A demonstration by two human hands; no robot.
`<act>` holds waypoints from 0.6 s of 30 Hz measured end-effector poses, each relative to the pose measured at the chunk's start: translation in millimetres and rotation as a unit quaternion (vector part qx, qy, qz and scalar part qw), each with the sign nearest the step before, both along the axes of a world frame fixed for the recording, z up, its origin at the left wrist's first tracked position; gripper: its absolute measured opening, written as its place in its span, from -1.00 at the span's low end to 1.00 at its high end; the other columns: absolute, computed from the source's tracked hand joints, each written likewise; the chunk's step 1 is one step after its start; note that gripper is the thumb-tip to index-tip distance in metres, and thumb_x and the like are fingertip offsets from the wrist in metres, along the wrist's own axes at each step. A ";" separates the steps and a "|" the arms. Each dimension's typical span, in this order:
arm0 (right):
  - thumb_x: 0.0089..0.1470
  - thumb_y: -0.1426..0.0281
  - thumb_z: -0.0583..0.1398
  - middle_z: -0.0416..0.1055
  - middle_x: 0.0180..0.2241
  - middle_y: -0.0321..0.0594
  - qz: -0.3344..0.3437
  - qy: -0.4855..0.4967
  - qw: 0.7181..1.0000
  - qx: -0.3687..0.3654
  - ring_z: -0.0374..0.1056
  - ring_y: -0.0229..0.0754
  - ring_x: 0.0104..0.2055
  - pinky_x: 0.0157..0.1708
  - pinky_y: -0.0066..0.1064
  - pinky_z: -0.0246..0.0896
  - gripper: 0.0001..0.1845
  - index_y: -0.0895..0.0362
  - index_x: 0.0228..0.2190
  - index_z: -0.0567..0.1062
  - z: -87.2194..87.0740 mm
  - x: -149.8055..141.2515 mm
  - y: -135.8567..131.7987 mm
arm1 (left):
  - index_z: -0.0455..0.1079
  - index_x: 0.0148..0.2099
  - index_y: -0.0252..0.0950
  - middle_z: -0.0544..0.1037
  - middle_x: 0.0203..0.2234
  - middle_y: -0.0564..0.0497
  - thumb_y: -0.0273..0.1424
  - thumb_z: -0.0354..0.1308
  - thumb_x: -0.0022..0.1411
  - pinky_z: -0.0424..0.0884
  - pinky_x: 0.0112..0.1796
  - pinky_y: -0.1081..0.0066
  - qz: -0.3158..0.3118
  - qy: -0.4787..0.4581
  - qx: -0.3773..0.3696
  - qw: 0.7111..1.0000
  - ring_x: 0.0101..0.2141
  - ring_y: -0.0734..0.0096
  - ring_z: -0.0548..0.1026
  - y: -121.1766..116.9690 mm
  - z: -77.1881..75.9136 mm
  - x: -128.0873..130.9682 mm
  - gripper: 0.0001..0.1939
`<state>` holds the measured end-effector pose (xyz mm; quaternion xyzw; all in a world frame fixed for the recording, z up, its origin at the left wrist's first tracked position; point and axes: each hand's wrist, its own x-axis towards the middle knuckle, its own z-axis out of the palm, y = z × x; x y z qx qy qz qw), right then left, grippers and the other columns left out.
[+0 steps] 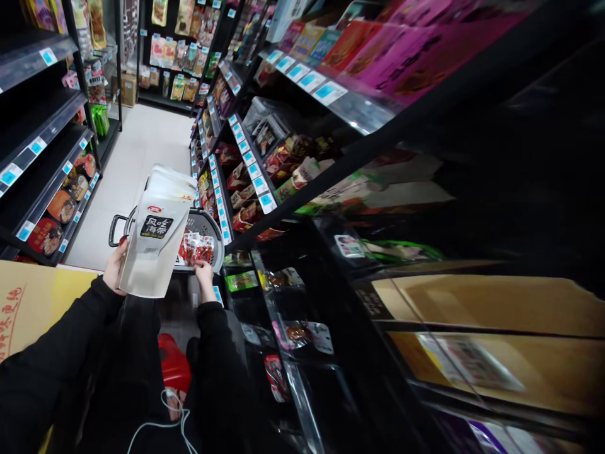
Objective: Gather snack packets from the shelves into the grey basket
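My left hand [115, 268] grips the left edge of a whitish snack pouch [152, 258] with a red logo and a black label. Similar pouches seem to be stacked behind it. Beyond the pouch stands a dark shopping basket [215, 236] with holes in its wall, partly hidden by the pouch. Small red-and-white snack packets [191, 247] are in the basket. At its near side, my right hand [205, 275] has its fingers closed at the edge of one of these red packets.
Shelves of packaged snacks [258, 180] line the right side, and black shelving [42, 145] the left. A cardboard box [42, 302] stands at lower left. Between my legs are a red object [174, 364] and a white cable [182, 416]. A pale floor aisle [142, 135] runs ahead.
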<state>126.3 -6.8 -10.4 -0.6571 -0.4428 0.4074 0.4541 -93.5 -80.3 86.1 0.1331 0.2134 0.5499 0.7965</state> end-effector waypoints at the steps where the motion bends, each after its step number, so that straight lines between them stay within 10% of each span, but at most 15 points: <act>1: 0.06 0.34 0.19 0.38 -0.50 -0.24 0.004 0.010 1.000 -0.001 0.30 -0.30 -0.43 -0.33 -0.39 0.29 -0.81 0.25 -0.46 0.42 8.9 -1.7 1.4 | 0.35 0.11 -0.29 0.48 0.02 -0.10 -0.10 0.10 0.14 0.21 0.12 0.05 0.005 -0.001 0.000 1.000 0.10 0.02 0.34 -0.2 0.3 -0.1 -0.44; 10: 0.05 0.26 0.19 0.34 -0.41 -0.31 0.133 -0.001 0.929 0.345 0.24 -0.30 -0.38 -0.33 -0.42 0.16 -0.83 0.11 -0.38 0.44 183.6 -41.6 -43.9 | 0.40 0.03 -0.32 0.53 -0.06 -0.08 -0.11 0.04 0.19 0.20 0.12 0.09 -0.004 0.009 0.000 1.000 0.12 0.02 0.31 -1.6 0.9 -1.3 -0.51; 18: -0.02 0.28 0.26 0.33 -0.33 -0.21 0.050 -0.189 0.915 0.353 0.18 -0.13 -0.21 -0.16 -0.26 0.10 -0.83 0.11 -0.42 0.41 204.4 -58.0 -52.2 | 0.37 0.07 -0.29 0.48 0.02 0.00 -0.18 0.10 0.16 0.20 0.13 0.16 0.055 0.013 -0.029 0.998 0.19 0.05 0.20 -2.6 1.5 3.1 -0.53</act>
